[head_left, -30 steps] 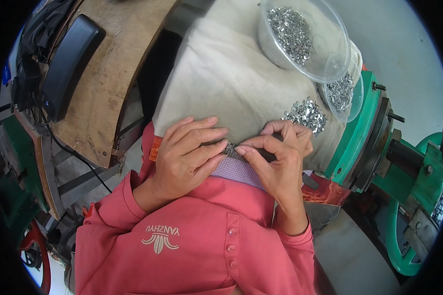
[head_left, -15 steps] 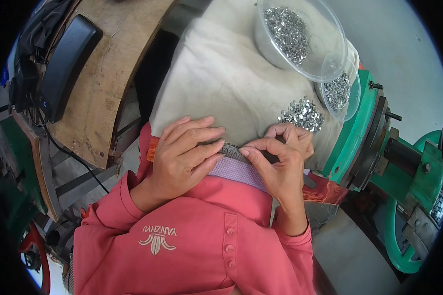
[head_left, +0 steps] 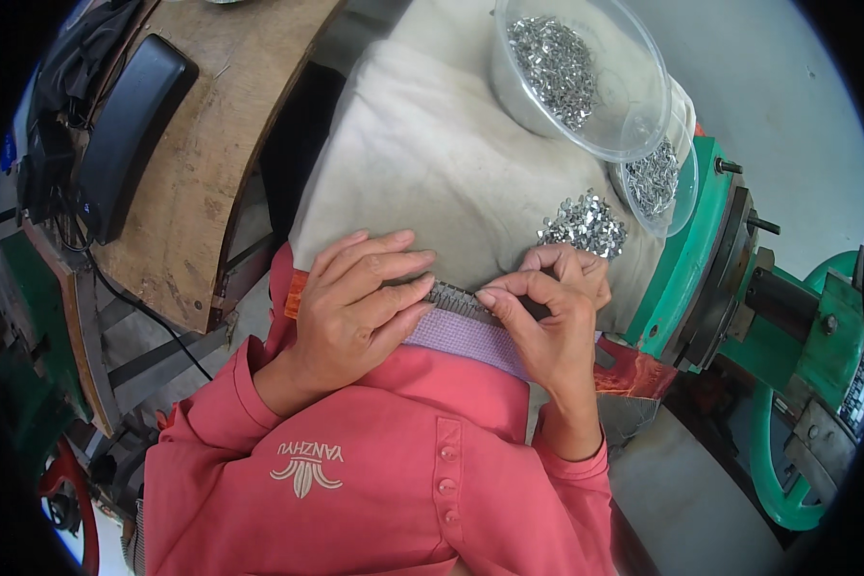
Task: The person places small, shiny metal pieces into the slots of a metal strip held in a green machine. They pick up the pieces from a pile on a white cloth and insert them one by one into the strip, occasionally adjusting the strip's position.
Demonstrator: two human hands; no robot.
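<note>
A narrow dark metal strip with a row of fine slots (head_left: 458, 300) lies across in front of me, along the upper edge of a lilac woven band (head_left: 466, 341). My left hand (head_left: 360, 307) lies over its left part, fingers stretched out, thumb and index fingertips at the strip. Thumb and index finger of my right hand (head_left: 552, 302) are pinched together at the strip's right part. Whatever sits between those fingertips is too small or hidden to make out. Just beyond my right hand is a loose pile of small shiny metal pieces (head_left: 586, 226) on the beige cloth (head_left: 432, 154).
A clear plastic bowl (head_left: 643, 130) with metal bits stands at the far right, overlapping a smaller clear dish (head_left: 684, 197) of similar bits. Green machinery (head_left: 677, 259) borders the right side. Leftward, a wooden board (head_left: 197, 163) carries a long black case (head_left: 134, 134).
My right fingertips have shifted slightly to the right along the strip, showing a little more of it. My left hand stays almost in place.
</note>
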